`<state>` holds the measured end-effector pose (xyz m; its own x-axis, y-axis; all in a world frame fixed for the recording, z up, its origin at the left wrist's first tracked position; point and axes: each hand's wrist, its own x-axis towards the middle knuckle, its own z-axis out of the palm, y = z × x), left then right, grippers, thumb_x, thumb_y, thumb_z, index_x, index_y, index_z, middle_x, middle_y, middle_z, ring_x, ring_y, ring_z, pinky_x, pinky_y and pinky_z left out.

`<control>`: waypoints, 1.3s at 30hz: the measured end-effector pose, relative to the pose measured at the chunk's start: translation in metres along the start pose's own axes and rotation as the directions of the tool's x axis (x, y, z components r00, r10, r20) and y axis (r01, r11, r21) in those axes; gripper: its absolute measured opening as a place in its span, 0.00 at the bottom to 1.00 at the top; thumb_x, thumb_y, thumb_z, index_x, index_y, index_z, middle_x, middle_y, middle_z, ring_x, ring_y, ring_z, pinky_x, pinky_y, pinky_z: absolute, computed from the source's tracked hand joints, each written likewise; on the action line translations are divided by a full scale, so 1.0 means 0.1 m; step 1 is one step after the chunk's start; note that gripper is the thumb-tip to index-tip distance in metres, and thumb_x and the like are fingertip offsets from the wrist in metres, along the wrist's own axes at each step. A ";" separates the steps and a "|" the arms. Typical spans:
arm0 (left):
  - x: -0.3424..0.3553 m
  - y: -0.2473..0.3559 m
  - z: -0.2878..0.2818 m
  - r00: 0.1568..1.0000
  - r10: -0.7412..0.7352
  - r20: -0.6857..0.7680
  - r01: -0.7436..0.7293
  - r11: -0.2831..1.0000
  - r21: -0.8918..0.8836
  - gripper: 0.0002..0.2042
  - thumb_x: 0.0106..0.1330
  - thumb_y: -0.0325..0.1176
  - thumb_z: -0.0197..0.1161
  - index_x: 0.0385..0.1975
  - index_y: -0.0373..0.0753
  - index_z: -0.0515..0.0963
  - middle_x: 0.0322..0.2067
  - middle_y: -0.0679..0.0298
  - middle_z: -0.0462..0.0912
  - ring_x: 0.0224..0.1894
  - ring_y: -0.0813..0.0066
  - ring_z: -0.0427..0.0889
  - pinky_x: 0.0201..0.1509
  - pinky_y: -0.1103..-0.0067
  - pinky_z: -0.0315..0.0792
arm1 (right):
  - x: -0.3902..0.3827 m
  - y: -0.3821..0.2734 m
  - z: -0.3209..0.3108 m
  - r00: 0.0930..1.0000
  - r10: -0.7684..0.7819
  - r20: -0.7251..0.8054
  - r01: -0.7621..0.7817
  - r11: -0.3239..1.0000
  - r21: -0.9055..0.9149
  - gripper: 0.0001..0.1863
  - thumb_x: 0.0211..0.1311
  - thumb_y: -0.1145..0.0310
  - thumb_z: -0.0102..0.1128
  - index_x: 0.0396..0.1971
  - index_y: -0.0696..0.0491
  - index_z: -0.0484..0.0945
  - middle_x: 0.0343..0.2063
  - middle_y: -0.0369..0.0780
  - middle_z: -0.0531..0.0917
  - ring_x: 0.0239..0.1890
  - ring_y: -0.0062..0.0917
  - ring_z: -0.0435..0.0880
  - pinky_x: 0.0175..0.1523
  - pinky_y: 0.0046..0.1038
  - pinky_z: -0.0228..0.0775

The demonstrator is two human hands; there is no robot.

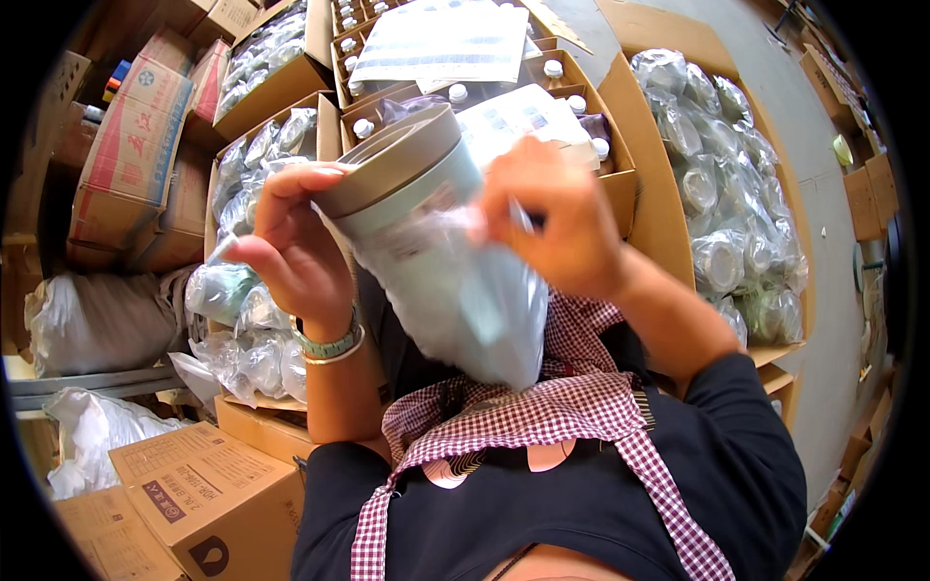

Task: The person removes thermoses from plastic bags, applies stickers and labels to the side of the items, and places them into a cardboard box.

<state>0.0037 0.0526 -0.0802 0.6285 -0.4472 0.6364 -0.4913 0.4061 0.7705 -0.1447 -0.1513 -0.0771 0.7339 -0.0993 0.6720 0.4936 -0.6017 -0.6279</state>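
Note:
A pale blue tapering container [463,305] with a wide grey-brown rim [397,163] hangs tilted in front of my chest, its lower part inside a cloudy clear plastic bag. My left hand [302,237] grips the rim from the left, fingertips on its top edge and thumb sticking out; something white covers the thumb's tip. On the container's right side, my right hand [557,218] is closed and smeared by motion, its thumb near a small printed label [426,218]. What sits between its fingers I cannot make out.
Open cartons of plastic-wrapped items [722,194] stand at right and left. Ahead, a divided carton [620,184] holds white-capped bottles under printed sheets [441,44]. Closed cardboard boxes [208,494] lie at lower left, with more stacked [136,145] at far left.

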 end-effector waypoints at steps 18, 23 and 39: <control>-0.47 0.34 -0.20 0.929 0.217 -0.299 0.090 0.652 0.753 0.31 0.81 0.53 0.41 0.44 0.29 0.85 0.44 0.56 0.87 0.44 0.68 0.83 0.56 0.73 0.75 | -1.65 -0.13 0.65 0.951 0.274 0.146 -0.243 0.950 -0.197 0.43 0.48 0.73 0.68 0.68 0.52 0.64 0.31 0.39 0.76 0.40 0.35 0.79 0.47 0.36 0.66; -0.20 0.79 -0.28 0.756 0.300 -0.581 0.263 0.674 0.690 0.31 0.81 0.52 0.38 0.46 0.29 0.82 0.46 0.56 0.86 0.49 0.66 0.81 0.53 0.72 0.75 | -0.92 0.09 0.30 0.995 0.076 -0.067 -0.057 0.966 0.252 0.36 0.51 0.74 0.71 0.64 0.45 0.74 0.50 0.45 0.85 0.52 0.43 0.84 0.53 0.39 0.77; -0.32 -0.64 0.16 0.745 -0.662 -0.077 0.642 0.744 -0.187 0.28 0.80 0.54 0.44 0.51 0.32 0.77 0.35 0.67 0.77 0.26 0.87 0.65 0.25 0.87 0.58 | -1.17 -1.31 -3.61 0.390 0.902 -0.186 -0.359 -0.037 -0.933 0.15 0.54 0.72 0.69 0.44 0.49 0.89 0.44 0.45 0.88 0.44 0.36 0.86 0.54 0.32 0.75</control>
<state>0.0050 0.0283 -0.1495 0.8401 -0.5411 -0.0386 0.1506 0.1644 0.9748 -0.4634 -0.3472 0.0681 0.6445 -0.7290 -0.2307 -0.7171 -0.6810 0.1485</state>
